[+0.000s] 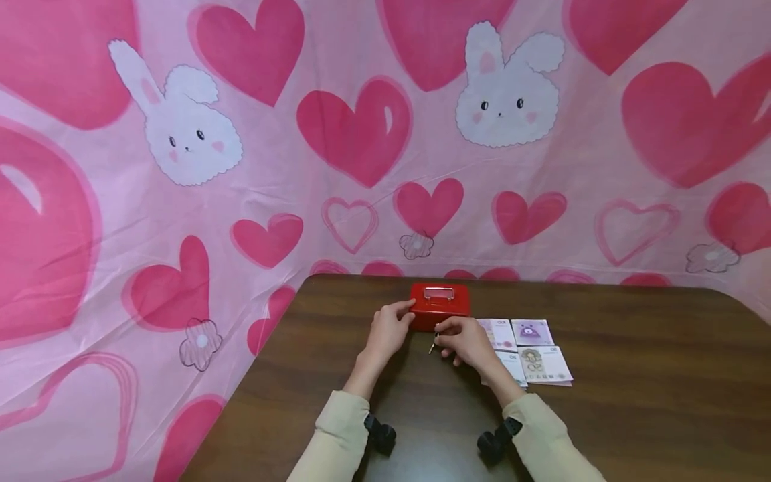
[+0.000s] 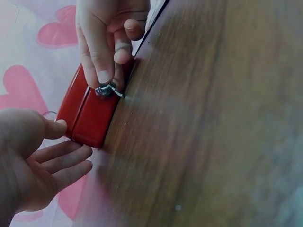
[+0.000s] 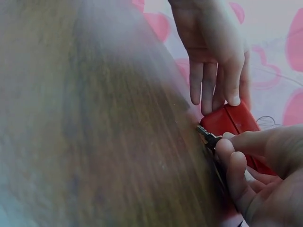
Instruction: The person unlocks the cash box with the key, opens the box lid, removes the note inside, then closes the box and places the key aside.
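A small red cash box point(image 1: 440, 306) with a metal handle on its lid sits near the table's far edge. My left hand point(image 1: 388, 328) holds its left end, thumb at the front corner. In the left wrist view, several fingers of that hand extend beside the box's end. My right hand point(image 1: 465, 340) is at the front of the box, pinching a small metal key point(image 3: 208, 136) between thumb and forefinger. The key's shaft points down and out from the fingertips in the head view. In the left wrist view, the right fingers partly cover the front of the box.
Several banknotes point(image 1: 545, 365) lie in small groups right of the box, partly behind my right hand and forearm. The dark wooden table point(image 1: 650, 375) spreads to both sides. A pink cloth point(image 1: 355, 221) with hearts and rabbits hangs behind it.
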Demonstrator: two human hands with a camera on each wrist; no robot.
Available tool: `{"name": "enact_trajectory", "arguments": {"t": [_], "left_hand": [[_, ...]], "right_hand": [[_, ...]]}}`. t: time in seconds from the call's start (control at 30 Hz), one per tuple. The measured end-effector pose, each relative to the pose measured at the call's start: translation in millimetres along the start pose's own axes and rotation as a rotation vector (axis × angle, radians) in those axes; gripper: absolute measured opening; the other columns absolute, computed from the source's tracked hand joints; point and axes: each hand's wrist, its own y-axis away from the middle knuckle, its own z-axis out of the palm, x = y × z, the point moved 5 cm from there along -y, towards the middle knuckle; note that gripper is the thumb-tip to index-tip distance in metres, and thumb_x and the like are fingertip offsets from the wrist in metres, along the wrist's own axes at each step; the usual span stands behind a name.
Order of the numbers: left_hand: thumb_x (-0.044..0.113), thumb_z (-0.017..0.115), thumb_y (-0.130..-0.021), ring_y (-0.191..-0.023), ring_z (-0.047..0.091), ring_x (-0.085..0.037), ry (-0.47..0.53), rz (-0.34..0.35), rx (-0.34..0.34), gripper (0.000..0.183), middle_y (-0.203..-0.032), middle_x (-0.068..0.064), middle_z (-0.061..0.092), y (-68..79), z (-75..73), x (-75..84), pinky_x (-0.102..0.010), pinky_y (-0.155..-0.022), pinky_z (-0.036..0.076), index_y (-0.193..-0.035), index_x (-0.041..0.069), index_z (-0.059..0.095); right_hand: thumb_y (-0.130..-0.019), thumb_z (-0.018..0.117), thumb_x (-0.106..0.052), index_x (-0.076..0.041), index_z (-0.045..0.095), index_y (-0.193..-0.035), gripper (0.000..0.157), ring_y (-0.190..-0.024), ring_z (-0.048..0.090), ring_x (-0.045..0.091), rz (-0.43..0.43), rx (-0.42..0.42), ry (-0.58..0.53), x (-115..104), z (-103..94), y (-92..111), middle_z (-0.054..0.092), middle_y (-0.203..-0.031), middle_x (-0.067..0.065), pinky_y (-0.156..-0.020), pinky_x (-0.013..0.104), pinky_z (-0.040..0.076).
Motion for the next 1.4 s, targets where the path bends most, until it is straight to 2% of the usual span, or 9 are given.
{"name": "enact_trajectory", "arguments": {"t": [0.2,0.47,0.63,0.77,1.17,1.4], "left_hand": [[0.019,0.065,-0.096,-0.116,0.066,-0.025,0.001,0.000,0.004,0.034,-0.125,-0.008,0.070,-0.1,-2.8,1.8,-0.046,-0.100,0.052,-0.130,0.020,0.067],[0.018,0.065,-0.096,-0.116,0.066,-0.024,0.005,-0.001,-0.015,0.035,-0.126,-0.008,0.070,6.2,2.2,-2.1,-0.046,-0.099,0.052,-0.131,0.020,0.067],[0.019,0.065,-0.097,-0.117,0.065,-0.024,0.009,-0.009,-0.022,0.035,-0.127,-0.007,0.069,7.6,6.8,-4.8,-0.045,-0.099,0.053,-0.131,0.021,0.067],[0.019,0.065,-0.096,-0.118,0.065,-0.024,0.017,0.002,-0.022,0.035,-0.127,-0.008,0.069,7.3,7.6,-3.5,-0.045,-0.099,0.053,-0.131,0.020,0.067],[0.018,0.066,-0.096,-0.116,0.065,-0.023,0.024,0.002,-0.015,0.034,-0.126,-0.007,0.070,6.3,2.4,-3.6,-0.046,-0.100,0.052,-0.130,0.020,0.068],[0.018,0.065,-0.096,-0.115,0.065,-0.023,0.038,0.006,-0.013,0.035,-0.127,-0.008,0.069,2.9,-2.0,-1.2,-0.045,-0.099,0.052,-0.131,0.020,0.067]], "right_hand": [[-0.085,0.073,-0.003,0.003,0.070,-0.103,0.019,-0.052,0.063,0.014,-0.015,-0.031,0.007,-2.5,-0.2,0.3,0.072,-0.076,0.010,-0.040,0.027,0.048],[-0.086,0.071,-0.003,0.005,0.067,-0.103,0.019,-0.059,0.063,0.016,-0.073,-0.190,0.000,-0.6,4.7,9.8,0.071,-0.078,0.012,-0.043,0.027,0.050],[-0.086,0.072,-0.005,0.002,0.066,-0.101,0.018,-0.060,0.062,0.016,-0.097,-0.272,0.067,1.1,2.6,15.9,0.070,-0.078,0.010,-0.044,0.029,0.051],[-0.086,0.073,-0.009,-0.001,0.066,-0.101,0.018,-0.062,0.062,0.016,-0.113,-0.370,0.111,0.4,1.4,19.4,0.069,-0.080,0.008,-0.045,0.028,0.052],[-0.085,0.074,-0.009,-0.008,0.067,-0.095,0.012,-0.056,0.060,0.014,-0.085,-0.594,0.201,-8.1,3.6,29.3,0.066,-0.080,0.003,-0.046,0.028,0.053],[-0.083,0.074,-0.004,-0.006,0.066,-0.094,0.014,-0.055,0.057,0.015,-0.089,-0.641,0.208,-17.3,5.9,31.3,0.066,-0.079,0.005,-0.046,0.031,0.054]]}}
